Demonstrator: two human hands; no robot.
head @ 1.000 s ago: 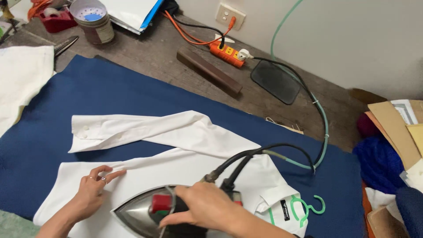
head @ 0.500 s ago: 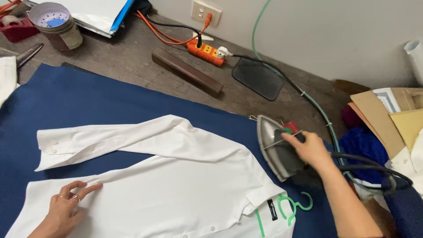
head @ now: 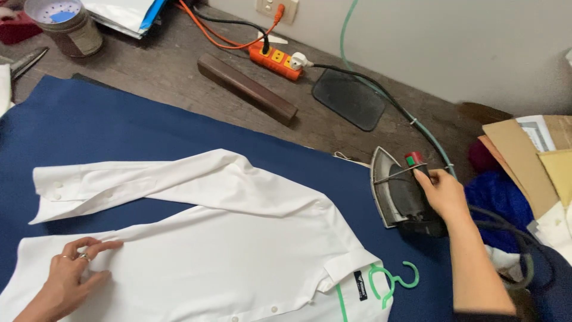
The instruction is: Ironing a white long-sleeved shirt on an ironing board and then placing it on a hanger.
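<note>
A white shirt [head: 214,250] lies flat on a dark blue cloth [head: 107,125], one sleeve folded across above the body. My left hand [head: 68,280], wearing a ring, presses flat on the shirt's lower left part. My right hand [head: 444,194] grips the handle of a steam iron [head: 396,191] that stands tilted on its heel at the cloth's right edge, soleplate facing left. A green hanger [head: 390,280] sticks out of the shirt's collar.
Behind the cloth on the wooden table lie a brown wooden block [head: 247,88], an orange power strip [head: 274,59], a dark mat [head: 348,98] and a round tin [head: 65,21]. Cardboard pieces [head: 524,161] and blue fabric [head: 500,200] pile at the right.
My right hand has lifted the iron off the shirt, carried it right and stood it at the cloth's edge. My left hand stays on the shirt.
</note>
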